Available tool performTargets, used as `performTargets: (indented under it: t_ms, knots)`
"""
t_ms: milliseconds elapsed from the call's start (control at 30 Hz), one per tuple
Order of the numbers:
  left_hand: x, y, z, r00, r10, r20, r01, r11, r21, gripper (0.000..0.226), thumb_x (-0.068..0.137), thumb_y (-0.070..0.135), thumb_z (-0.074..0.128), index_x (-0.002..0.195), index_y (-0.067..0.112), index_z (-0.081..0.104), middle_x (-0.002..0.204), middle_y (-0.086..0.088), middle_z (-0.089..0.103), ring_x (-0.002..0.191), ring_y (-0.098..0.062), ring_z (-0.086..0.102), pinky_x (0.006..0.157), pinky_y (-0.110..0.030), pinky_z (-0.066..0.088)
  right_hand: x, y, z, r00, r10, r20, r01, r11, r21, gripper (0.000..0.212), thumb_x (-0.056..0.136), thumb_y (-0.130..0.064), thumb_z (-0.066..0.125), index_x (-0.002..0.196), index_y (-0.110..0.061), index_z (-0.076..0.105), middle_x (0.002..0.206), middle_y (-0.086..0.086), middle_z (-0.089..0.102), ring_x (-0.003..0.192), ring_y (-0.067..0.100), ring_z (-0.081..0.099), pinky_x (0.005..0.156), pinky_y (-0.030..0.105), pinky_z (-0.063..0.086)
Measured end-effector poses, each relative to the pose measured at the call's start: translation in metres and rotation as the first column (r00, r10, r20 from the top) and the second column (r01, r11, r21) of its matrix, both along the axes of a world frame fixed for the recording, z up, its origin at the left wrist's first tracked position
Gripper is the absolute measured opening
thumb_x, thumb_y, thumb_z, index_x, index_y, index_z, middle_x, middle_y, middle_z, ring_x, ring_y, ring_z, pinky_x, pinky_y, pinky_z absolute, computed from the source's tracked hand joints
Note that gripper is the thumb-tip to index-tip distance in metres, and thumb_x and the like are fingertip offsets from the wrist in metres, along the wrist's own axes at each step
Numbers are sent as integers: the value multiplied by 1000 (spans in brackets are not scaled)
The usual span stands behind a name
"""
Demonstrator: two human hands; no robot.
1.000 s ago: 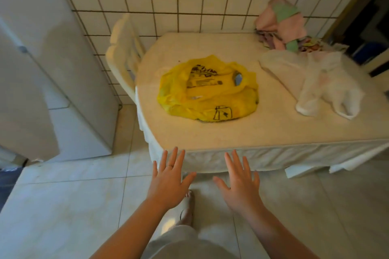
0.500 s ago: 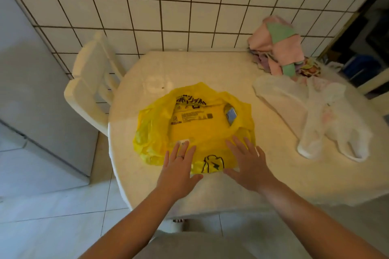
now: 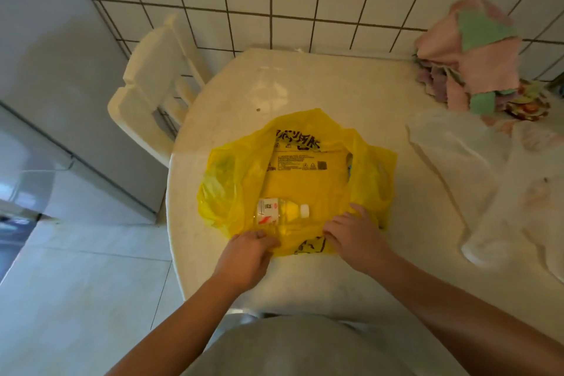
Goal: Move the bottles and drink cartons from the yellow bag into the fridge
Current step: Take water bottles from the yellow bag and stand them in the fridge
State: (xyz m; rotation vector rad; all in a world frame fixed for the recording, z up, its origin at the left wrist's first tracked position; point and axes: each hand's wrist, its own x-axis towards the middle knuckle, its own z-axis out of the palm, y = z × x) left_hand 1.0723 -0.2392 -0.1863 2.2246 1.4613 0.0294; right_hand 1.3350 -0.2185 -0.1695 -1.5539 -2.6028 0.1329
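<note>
Comparing with half a second ago, your hands have dropped from hovering flat over the yellow bag [image 3: 305, 180] to its near edge, and its mouth now gapes. It lies on the table [image 3: 305, 85] close to the front rim, with bare top behind, a white bag [image 3: 467, 174] to the right, and the fridge [image 3: 61, 85] left past a chair [image 3: 149, 82]. Your left hand [image 3: 247, 253] and right hand [image 3: 355, 238] each grip the near plastic, fingers curled. Inside, a clear bottle [image 3: 270, 211] lies sideways, white cap pointing right.
</note>
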Motion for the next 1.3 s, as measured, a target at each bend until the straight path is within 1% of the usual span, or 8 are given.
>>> performTargets:
  t_ms: [100, 267, 433, 600, 733, 900, 1100, 1300]
  knots:
    - [11, -11, -8, 999, 12, -34, -13, 999, -49, 39, 92, 34, 43, 126, 35, 62, 124, 6, 65, 115, -22, 59, 97, -38, 48, 13, -12, 6, 999, 25, 26, -21, 989, -145, 24, 93, -36, 46, 87, -26, 67, 87, -8, 71, 76, 17, 68, 83, 36, 35]
    - [27, -21, -22, 990, 2, -143, -31, 979, -202, 37, 95, 43, 46, 130, 38, 57, 132, 7, 61, 124, -19, 52, 104, -39, 42, 27, -34, 17, 986, -124, 110, 160, 885, -437, 43, 102, -38, 44, 143, -29, 37, 137, -2, 59, 117, 24, 60, 90, 34, 42]
    - [37, -23, -16, 990, 135, -36, -139, 975, -173, 34, 98, 53, 42, 116, 35, 66, 112, 6, 69, 104, -17, 63, 87, -34, 50, 38, -34, 6, 944, -331, 17, 301, 836, -458, 38, 100, -47, 45, 131, -26, 45, 122, -2, 63, 103, 23, 63, 67, 30, 40]
    - [42, 9, 3, 955, 194, 224, -242, 947, 211, 19, 90, 23, 56, 104, 16, 67, 102, -4, 64, 93, -25, 58, 73, -38, 52, 28, -16, 2, 973, -229, -19, 215, 938, -271, 42, 92, -45, 58, 128, -26, 49, 125, -2, 48, 112, 21, 50, 83, 34, 47]
    - [46, 58, 24, 986, 163, -33, -160, 985, 60, 55, 85, 14, 63, 138, 23, 49, 140, -4, 49, 127, -29, 45, 100, -45, 44, 10, -3, -3, 995, -80, 54, 93, 948, -304, 63, 86, -42, 62, 143, -29, 39, 144, -2, 40, 131, 25, 39, 105, 42, 34]
    - [41, 86, 27, 919, -2, -395, -44, 993, -106, 70, 90, 27, 61, 152, 26, 28, 154, -3, 36, 142, -30, 31, 111, -49, 31, -4, 1, -11, 975, -22, 222, 102, 929, -356, 71, 87, -34, 61, 149, -27, 26, 142, -2, 41, 131, 25, 39, 104, 44, 31]
    - [27, 88, 8, 899, 27, -438, -83, 991, -109, 72, 82, 49, 69, 141, 25, 37, 145, -2, 46, 135, -29, 41, 108, -49, 33, -22, 9, -9, 943, -55, 328, 170, 927, -333, 60, 87, -23, 59, 142, -24, 34, 135, 2, 49, 124, 28, 46, 97, 44, 34]
    - [16, 90, 3, 949, 70, -308, -99, 992, -82, 66, 83, 51, 67, 139, 30, 39, 140, 1, 50, 132, -28, 44, 106, -51, 33, -17, 7, -10, 968, -125, 217, 200, 906, -373, 54, 88, -31, 62, 137, -27, 39, 134, -3, 52, 123, 25, 49, 100, 41, 39]
